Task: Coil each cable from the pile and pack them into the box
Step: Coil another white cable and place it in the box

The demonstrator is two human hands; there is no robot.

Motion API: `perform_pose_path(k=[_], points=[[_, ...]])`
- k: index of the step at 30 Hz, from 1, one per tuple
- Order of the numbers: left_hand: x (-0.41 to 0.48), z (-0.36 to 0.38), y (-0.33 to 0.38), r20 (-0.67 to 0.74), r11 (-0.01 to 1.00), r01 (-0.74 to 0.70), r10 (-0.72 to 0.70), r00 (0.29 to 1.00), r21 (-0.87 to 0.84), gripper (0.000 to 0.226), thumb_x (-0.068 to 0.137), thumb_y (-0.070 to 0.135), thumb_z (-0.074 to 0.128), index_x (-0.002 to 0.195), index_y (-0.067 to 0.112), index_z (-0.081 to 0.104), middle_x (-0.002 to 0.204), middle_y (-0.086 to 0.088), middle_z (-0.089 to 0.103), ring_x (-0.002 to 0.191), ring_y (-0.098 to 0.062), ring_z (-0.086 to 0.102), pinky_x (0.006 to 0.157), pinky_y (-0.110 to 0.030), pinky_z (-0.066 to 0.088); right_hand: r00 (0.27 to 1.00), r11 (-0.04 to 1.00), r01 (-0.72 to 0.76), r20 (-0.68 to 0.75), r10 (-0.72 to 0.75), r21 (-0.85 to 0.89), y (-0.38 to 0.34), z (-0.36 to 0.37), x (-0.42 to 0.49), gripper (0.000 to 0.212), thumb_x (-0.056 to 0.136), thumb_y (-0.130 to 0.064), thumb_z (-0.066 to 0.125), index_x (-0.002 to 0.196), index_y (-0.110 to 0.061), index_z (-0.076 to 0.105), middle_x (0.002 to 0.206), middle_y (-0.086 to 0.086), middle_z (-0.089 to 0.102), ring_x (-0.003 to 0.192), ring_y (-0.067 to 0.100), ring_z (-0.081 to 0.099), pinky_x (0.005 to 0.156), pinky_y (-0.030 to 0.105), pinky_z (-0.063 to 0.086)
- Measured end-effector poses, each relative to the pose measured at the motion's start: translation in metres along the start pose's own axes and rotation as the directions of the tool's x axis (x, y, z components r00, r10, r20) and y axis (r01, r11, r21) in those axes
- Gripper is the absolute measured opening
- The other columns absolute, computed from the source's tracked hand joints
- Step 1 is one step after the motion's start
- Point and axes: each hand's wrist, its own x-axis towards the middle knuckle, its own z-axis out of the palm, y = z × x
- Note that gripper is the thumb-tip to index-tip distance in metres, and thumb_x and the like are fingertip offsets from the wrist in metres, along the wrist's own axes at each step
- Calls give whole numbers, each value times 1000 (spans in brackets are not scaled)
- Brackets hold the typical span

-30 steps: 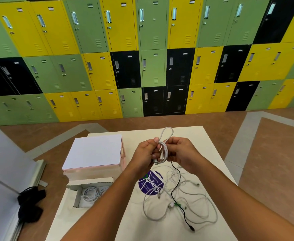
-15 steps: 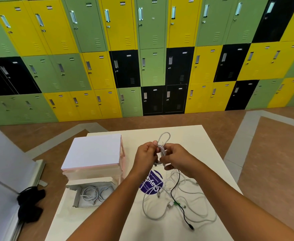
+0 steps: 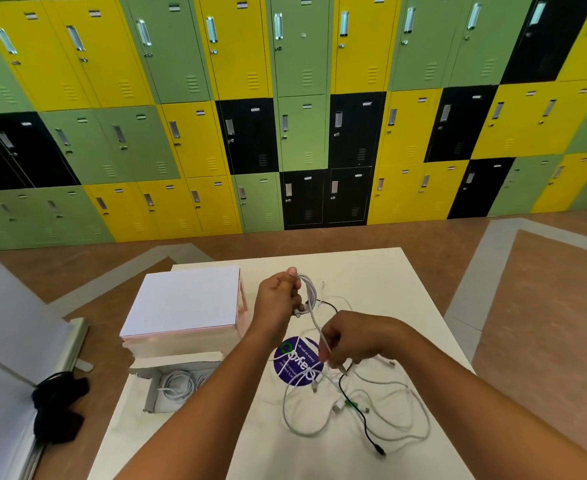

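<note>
My left hand (image 3: 278,299) grips a small coil of white cable (image 3: 308,289) above the table. From the coil a loose white strand runs down to my right hand (image 3: 351,341), which pinches it near its end. Below my right hand lies the pile of tangled cables (image 3: 371,403), white ones with one black cable (image 3: 368,427) among them. The open white box (image 3: 153,393) sits at the table's left front, with coiled white cables (image 3: 177,384) inside; my left forearm covers its right part.
A closed white and pink box (image 3: 184,303) stands behind the open one. A round purple sticker (image 3: 297,360) is on the white table (image 3: 371,271). Black cloth (image 3: 58,407) lies on the floor at left by a white panel. Coloured lockers fill the back wall.
My hands have separated: the right hand has dropped toward the pile, drawing a strand out of the coil. The left hand keeps the coil, now a little to the left.
</note>
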Motion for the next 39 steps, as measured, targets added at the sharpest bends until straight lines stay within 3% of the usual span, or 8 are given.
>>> perform_pose_path(k=[4, 10, 15, 19, 26, 30, 36, 39], points=[[1, 3, 0, 21, 998, -44, 43, 999, 33, 38, 106, 30, 46, 75, 10, 56, 50, 10, 37, 47, -9, 35, 56, -31, 39, 985, 949, 105, -166, -57, 297, -8, -3, 3, 29, 93, -36, 68, 98, -8, 71, 88, 8, 75, 76, 15, 70, 67, 29, 51], [-3, -1, 11, 11, 984, 65, -64, 998, -168, 34, 106, 26, 45, 80, 8, 56, 51, 7, 37, 46, -8, 34, 57, -31, 39, 919, 878, 287, -368, -140, 383, -5, 5, 6, 25, 102, -17, 55, 90, -4, 73, 66, 11, 68, 61, 22, 64, 56, 25, 46], [-5, -2, 7, 74, 829, 209, -200, 977, -519, 33, 107, 25, 42, 80, 9, 52, 51, 7, 32, 44, -6, 30, 51, -23, 41, 884, 808, 343, -457, -104, 480, -4, 5, 11, 20, 102, -13, 53, 101, -1, 69, 56, 4, 54, 51, 18, 51, 51, 27, 41], [-6, -1, 9, 107, 726, 249, -237, 966, -641, 37, 108, 26, 38, 78, 10, 51, 51, 6, 30, 42, -6, 30, 54, -23, 48, 845, 711, 423, -527, -87, 561, -10, 8, 14, 17, 101, -13, 56, 96, -2, 68, 52, -7, 43, 47, 11, 36, 48, 25, 32], [-9, -8, 15, 199, 888, 281, -221, 955, -365, 33, 107, 19, 39, 100, 6, 68, 71, -6, 57, 70, -19, 61, 88, -47, 55, 749, 666, 521, -660, -56, 534, -10, -9, 7, 14, 94, -6, 65, 82, -4, 71, 52, 2, 46, 46, 12, 35, 48, 27, 34], [-8, -12, 16, 208, 902, 265, -202, 957, -342, 32, 106, 9, 38, 121, 4, 65, 74, -10, 59, 68, -18, 60, 86, -48, 55, 782, 736, 470, -616, -92, 487, -5, -14, 3, 13, 93, -7, 67, 82, -5, 73, 57, 5, 49, 50, 15, 33, 50, 29, 29], [-9, -6, 27, 227, 904, 330, -273, 935, -273, 35, 104, 20, 41, 114, -1, 67, 67, -5, 50, 59, -15, 52, 65, -35, 54, 785, 784, 441, -612, -101, 436, -3, -13, 2, 12, 93, -10, 68, 84, -5, 73, 49, -5, 49, 50, 16, 32, 49, 26, 28], [-8, -3, 26, 203, 964, 228, -199, 959, -134, 32, 106, 27, 47, 106, 1, 67, 57, 3, 41, 53, -9, 42, 58, -30, 49, 768, 820, 452, -621, -158, 351, -7, -15, 1, 11, 94, -13, 67, 88, -6, 75, 51, -9, 54, 51, 10, 40, 50, 22, 35]])
